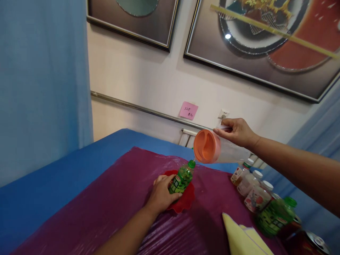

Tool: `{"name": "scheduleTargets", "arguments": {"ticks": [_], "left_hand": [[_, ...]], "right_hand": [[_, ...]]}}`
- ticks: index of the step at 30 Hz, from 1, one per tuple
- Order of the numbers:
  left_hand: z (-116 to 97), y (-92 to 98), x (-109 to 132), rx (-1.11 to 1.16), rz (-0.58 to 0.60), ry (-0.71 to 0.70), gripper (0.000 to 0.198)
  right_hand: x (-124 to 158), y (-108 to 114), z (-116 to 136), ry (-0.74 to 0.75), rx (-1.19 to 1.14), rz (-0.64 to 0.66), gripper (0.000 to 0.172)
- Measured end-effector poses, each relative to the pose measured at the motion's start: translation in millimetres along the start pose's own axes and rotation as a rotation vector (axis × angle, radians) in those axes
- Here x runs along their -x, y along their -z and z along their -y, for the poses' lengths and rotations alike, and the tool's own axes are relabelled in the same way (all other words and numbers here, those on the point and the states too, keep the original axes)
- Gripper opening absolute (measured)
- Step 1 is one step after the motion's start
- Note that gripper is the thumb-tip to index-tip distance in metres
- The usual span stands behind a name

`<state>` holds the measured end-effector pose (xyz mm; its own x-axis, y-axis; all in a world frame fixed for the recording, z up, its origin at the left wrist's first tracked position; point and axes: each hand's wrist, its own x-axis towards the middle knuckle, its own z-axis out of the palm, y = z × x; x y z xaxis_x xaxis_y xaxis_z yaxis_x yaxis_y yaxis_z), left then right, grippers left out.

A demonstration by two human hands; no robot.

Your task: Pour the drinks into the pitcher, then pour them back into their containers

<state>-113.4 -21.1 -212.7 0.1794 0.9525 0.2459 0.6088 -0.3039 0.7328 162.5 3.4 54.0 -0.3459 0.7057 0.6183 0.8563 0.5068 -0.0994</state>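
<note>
My left hand (163, 194) is wrapped round a green-labelled drink bottle (181, 179), which stands on or over a red scalloped dish (186, 201). The bottle's top is green; I cannot tell whether a cap is on it. At the upper right, my right hand (236, 131) grips the handle of a clear plastic pitcher (230, 153) with an orange lid (205, 146). The pitcher is tipped onto its side, its lid end facing left just above the bottle's mouth. Something thin and pale shows between lid and bottle, too small to make out clearly.
Along the table's right side stand several drinks: small white-capped bottles (258, 196), a larger green bottle (276, 216) and a dark can (310, 244). A folded yellow cloth (244, 237) lies nearby on the purple plastic sheet (111, 198). Blue curtains (39, 81) hang at both sides.
</note>
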Motion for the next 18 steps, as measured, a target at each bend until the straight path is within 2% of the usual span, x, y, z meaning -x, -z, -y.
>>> {"name": "scheduleTargets", "arguments": {"ticks": [18], "left_hand": [[-1.1, 0.3, -0.1, -0.001, 0.000, 0.015, 0.071]], "right_hand": [[0.5, 1.2, -2.6, -0.003, -0.005, 0.006, 0.053]]}}
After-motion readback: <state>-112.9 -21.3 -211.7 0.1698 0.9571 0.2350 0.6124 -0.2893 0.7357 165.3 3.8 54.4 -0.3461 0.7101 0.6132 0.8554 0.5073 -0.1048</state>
